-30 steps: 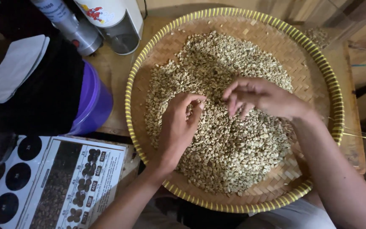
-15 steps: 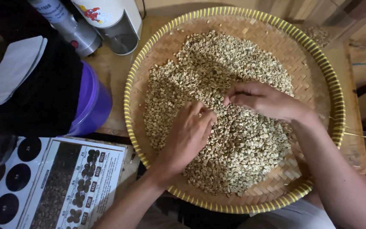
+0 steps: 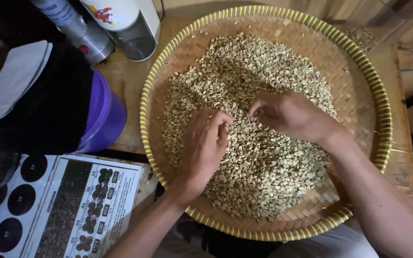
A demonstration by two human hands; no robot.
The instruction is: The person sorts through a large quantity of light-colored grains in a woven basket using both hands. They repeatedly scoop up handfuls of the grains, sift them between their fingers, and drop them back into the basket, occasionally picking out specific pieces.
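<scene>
In the head view, a round woven bamboo tray (image 3: pixel 359 67) with a yellow rim is sitting on a wooden table (image 3: pixel 125 81), carrying a heap of pale green coffee beans (image 3: pixel 264 157) spread from twelve to six o'clock. The left hand (image 3: pixel 205 145) is resting palm-down on the beans, fingers curled, its grasp hidden. The right hand (image 3: pixel 290 114) is pinching its fingertips together at nine o'clock; what they are pinching is too small to tell. At nine o'clock a purple bucket (image 3: pixel 103 117) is lying half-covered by black cloth (image 3: pixel 48 105). A printed chart (image 3: pixel 72 210) is cut off at seven o'clock.
</scene>
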